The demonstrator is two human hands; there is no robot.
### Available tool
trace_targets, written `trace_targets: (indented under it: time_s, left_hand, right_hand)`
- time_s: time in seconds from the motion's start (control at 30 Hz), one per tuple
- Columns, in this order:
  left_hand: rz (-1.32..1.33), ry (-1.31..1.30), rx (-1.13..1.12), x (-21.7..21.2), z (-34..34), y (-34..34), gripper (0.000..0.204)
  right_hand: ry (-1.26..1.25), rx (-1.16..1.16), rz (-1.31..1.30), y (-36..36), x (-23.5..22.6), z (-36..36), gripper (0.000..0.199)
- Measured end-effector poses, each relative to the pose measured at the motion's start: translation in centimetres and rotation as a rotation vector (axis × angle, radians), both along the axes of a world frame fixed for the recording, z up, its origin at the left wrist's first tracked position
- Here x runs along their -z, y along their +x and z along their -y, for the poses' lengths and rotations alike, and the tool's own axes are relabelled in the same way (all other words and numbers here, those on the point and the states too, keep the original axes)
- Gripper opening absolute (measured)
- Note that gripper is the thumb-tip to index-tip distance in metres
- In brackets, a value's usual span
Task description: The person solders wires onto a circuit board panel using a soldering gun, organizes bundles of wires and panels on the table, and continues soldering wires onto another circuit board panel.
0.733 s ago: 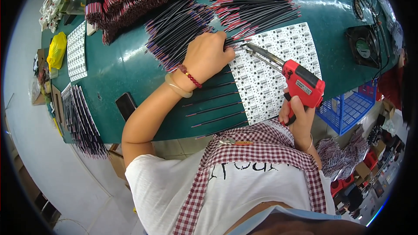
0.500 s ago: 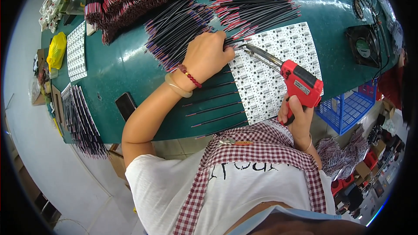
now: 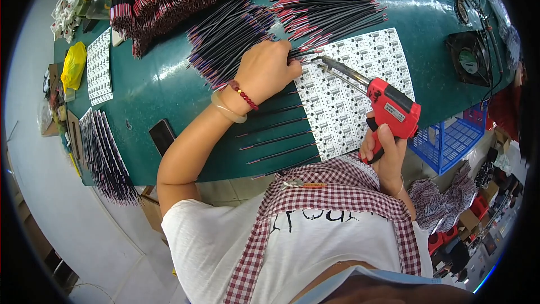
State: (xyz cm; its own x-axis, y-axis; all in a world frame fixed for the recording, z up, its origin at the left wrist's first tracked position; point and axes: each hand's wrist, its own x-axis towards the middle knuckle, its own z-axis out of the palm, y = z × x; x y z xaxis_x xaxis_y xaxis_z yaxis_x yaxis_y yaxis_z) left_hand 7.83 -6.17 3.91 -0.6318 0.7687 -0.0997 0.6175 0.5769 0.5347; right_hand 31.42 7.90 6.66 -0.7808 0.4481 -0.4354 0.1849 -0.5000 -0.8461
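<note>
My right hand grips the handle of a red soldering gun. Its dark tip points left, at the upper left corner of a white circuit board sheet printed with rows of small parts. At that same corner my left hand is closed, pinching what looks like a thin black wire; the fingers mostly hide it. Below this hand, several black wires lie side by side, their right ends at the sheet's left edge. Whether the tip touches the board I cannot tell.
Two piles of black wires, one with purplish ends and one with red ends, lie beyond my hands. A thick wire bundle sits far left. Also around are a phone, a fan and a blue crate.
The soldering gun has shifted slightly right and its body has turned a little, with the tip still by the sheet's corner. My left hand has barely moved.
</note>
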Motion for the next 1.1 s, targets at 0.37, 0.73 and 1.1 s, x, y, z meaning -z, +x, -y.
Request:
trace_targets:
  time_s: [0.37, 0.73, 1.1]
  left_hand:
    - [-0.004, -0.008, 0.053, -0.2, -0.3, -0.2, 0.022]
    - [0.021, -0.002, 0.067, -0.1, -0.3, -0.2, 0.021]
    - [0.047, -0.002, 0.079, -0.1, -0.4, -0.2, 0.024]
  right_hand:
    - [-0.023, -0.001, 0.021, 0.5, 0.8, 0.1, 0.027]
    - [-0.027, 0.020, 0.012, 0.5, 0.5, 0.4, 0.026]
    - [0.015, 0.025, -0.024, 1.5, 0.9, 0.8, 0.031]
